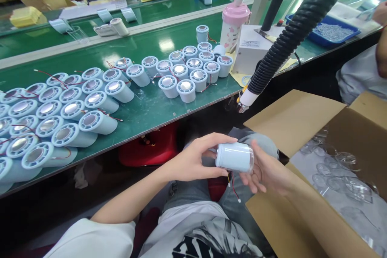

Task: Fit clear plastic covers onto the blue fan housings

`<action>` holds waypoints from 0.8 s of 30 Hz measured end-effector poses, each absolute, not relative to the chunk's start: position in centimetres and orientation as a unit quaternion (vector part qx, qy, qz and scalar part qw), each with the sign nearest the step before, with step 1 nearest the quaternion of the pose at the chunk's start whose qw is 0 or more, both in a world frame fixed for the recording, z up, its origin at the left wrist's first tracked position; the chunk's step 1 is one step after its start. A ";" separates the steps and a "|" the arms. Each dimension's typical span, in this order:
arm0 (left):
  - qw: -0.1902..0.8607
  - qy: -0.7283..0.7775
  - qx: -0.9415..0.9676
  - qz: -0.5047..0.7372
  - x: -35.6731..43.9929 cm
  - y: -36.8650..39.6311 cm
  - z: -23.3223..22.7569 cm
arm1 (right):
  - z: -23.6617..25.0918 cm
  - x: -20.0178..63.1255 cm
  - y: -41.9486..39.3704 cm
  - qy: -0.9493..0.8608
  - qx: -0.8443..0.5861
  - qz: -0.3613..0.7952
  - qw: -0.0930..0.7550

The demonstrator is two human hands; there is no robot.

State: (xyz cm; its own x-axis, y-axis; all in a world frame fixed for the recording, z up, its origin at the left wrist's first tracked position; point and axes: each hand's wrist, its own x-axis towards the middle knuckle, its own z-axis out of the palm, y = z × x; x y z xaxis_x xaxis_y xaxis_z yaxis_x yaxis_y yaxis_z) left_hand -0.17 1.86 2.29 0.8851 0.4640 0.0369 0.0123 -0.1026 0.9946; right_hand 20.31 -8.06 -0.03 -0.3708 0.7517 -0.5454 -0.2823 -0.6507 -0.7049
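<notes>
A light blue cylinder [231,156] lies sideways above my lap, a clear plastic cover [251,159] round it. My left hand [208,157] grips its left end, thumb below and index finger along the top. At the right end, my right hand [260,169] cups the clear cover between its thumb and partly spread fingers. Thin red and dark wires with a small white connector [239,200] dangle below the cylinder. Many similar light blue cylinders [186,90] with silvery round tops stand in rows on the green bench [145,109], to the left and ahead of my hands.
An open cardboard box [294,119] with clear plastic parts [344,177] stands at my right. A black ribbed hose [281,44] hangs before me, by a white device [250,48] and a pink cup [232,24]. Co-workers sit across the bench and at right.
</notes>
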 end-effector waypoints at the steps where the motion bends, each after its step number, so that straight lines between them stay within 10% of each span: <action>1: 0.656 0.181 0.714 0.167 -0.2 1.8 2.4 | -0.2 20.4 -8.2 -0.297 -0.470 0.748 0.362; 5: 0.698 0.229 0.663 0.144 -0.5 1.5 2.8 | -0.3 20.7 -9.0 -0.526 -0.495 0.503 0.474; 10: 0.739 0.238 0.621 0.106 -0.7 1.5 3.0 | 0.1 20.9 -9.2 -0.743 -0.455 0.257 0.419; 17: 0.734 0.175 0.642 0.136 -0.9 2.1 3.0 | -0.2 21.0 -9.4 -0.459 -0.409 0.635 0.467; 24: 0.781 0.184 0.590 0.085 -1.0 1.8 1.5 | -0.6 20.2 -9.1 -0.426 -0.477 0.629 0.442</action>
State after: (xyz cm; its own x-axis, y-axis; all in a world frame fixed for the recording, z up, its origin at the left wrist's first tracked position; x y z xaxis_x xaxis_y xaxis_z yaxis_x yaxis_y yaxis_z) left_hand -1.00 1.76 1.51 0.9175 0.3506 -0.1878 0.0849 0.2887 0.9537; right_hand 20.22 -9.13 -0.58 -0.1546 0.9623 -0.2236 -0.1498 -0.2465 -0.9575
